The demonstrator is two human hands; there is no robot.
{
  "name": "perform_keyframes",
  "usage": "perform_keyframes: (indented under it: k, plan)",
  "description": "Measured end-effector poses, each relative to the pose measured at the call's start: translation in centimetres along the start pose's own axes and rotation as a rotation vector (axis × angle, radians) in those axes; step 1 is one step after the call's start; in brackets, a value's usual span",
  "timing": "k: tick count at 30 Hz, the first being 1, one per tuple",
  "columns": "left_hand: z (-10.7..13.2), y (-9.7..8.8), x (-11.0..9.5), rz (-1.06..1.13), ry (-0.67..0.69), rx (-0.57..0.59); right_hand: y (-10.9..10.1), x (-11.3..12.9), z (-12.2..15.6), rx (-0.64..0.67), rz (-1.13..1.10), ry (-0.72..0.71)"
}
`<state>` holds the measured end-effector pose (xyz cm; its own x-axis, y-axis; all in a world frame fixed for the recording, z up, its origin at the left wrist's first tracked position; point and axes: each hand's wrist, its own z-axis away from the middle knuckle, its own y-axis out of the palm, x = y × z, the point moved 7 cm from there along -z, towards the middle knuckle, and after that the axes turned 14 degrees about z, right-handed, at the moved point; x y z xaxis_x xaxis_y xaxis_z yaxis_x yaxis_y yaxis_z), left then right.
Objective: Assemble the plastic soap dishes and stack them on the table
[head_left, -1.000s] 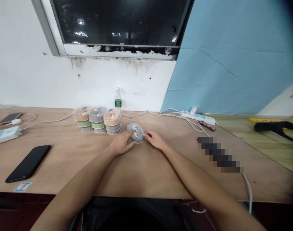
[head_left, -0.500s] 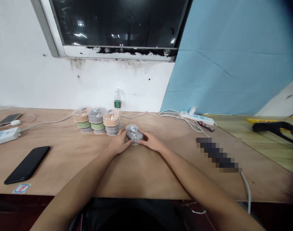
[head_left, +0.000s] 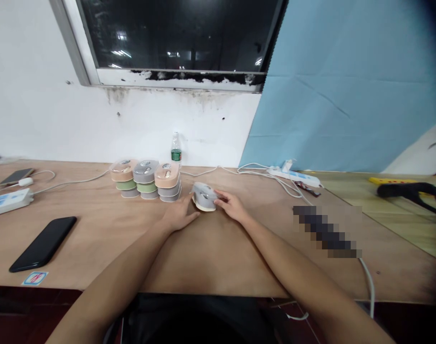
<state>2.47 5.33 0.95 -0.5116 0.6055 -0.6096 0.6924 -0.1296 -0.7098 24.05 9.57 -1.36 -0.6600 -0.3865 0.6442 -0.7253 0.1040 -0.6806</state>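
A grey oval plastic box (head_left: 204,197) with a clear lid is tilted at the middle of the table, its pale lower edge showing at the front. My right hand (head_left: 231,206) grips its right side between thumb and fingers. At the box's left edge is my left hand (head_left: 178,214), its thumb stretched out clear of the box and its fingertips close against the side; whether they press on it I cannot tell. Just behind and left stand stacks of similar boxes: a peach-topped stack (head_left: 167,177), a grey-topped stack (head_left: 145,173) and another peach-topped stack (head_left: 123,171).
A green-labelled bottle (head_left: 176,148) stands by the wall. On the left lie a black phone (head_left: 43,244), a power strip (head_left: 10,202) and another phone (head_left: 17,176). To the right are a white power strip (head_left: 297,177) with cables and a pixelated dark object (head_left: 325,231).
The grey box has gone from lying flat to tilted and shifted slightly right. My left thumb has come away from it, and my right hand has moved a little right with it.
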Motion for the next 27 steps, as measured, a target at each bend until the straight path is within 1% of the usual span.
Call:
perform_keyframes:
  k: [2,4,6,8,10,12,15,20,22,25,27]
  plan:
    - [0.0,0.2,0.0,-0.018,0.009,0.014,0.3,0.2,0.2,0.036,0.04,-0.014]
    - [0.0,0.3,0.0,-0.028,0.007,0.014,0.3,0.6,0.3,0.037,0.073,-0.009]
    - [0.0,0.4,0.1,-0.025,0.002,0.022,-0.2,0.9,0.3,-0.018,0.109,0.009]
    - [-0.1,0.5,0.2,-0.023,-0.008,0.042,-1.0,0.9,0.3,-0.112,0.143,0.048]
    - [-0.1,0.7,0.4,-0.025,-0.019,0.063,-1.9,0.5,0.3,-0.191,0.144,0.114]
    - [-0.1,0.8,0.5,-0.028,-0.017,0.072,-2.5,-0.3,0.3,-0.225,0.122,0.183]
    - [-0.1,0.9,0.6,-0.034,-0.007,0.075,-2.9,-1.0,0.3,-0.205,0.16,0.229]
    - [0.1,0.8,0.3,-0.064,0.013,0.079,-2.6,0.1,0.4,-0.156,0.381,0.147]
    - [0.1,0.8,0.2,-0.073,0.016,0.083,-2.4,0.4,0.4,-0.147,0.435,0.135]
    - [0.2,0.7,0.0,-0.083,0.008,0.096,-2.5,-0.1,0.3,-0.146,0.459,0.17]
    - [0.2,0.8,0.0,-0.09,-0.004,0.107,-2.8,-0.9,0.2,-0.172,0.466,0.214]
